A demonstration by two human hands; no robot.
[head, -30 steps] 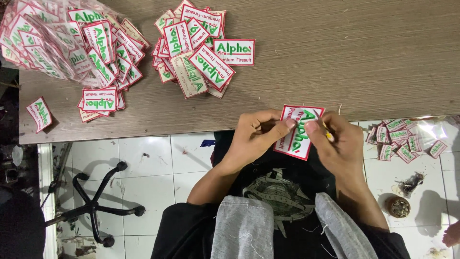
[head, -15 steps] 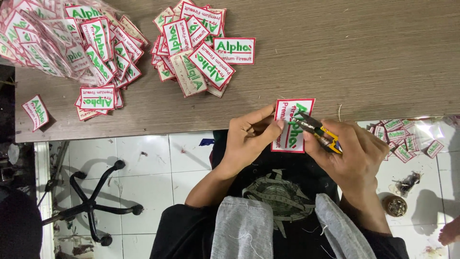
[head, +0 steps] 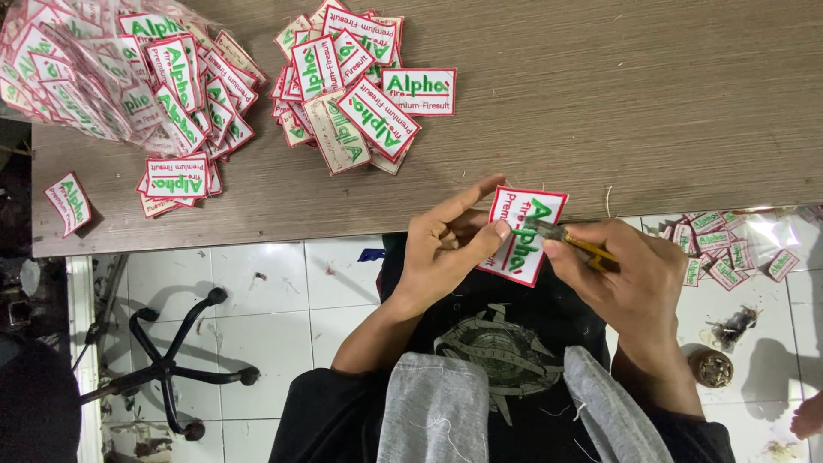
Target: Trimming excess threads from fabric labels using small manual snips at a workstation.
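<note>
Embroidered patch (head: 525,233), white with a red border and green lettering, sits just off the worktop (head: 600,120) edge, long axis tilted near upright. Left hand (head: 446,249) pinches its left edge with closed fingers. Right hand (head: 630,274) grips small yellow-handled snips (head: 570,242), tip touching the patch's middle from the right. More patches (head: 360,94) lie piled further back.
</note>
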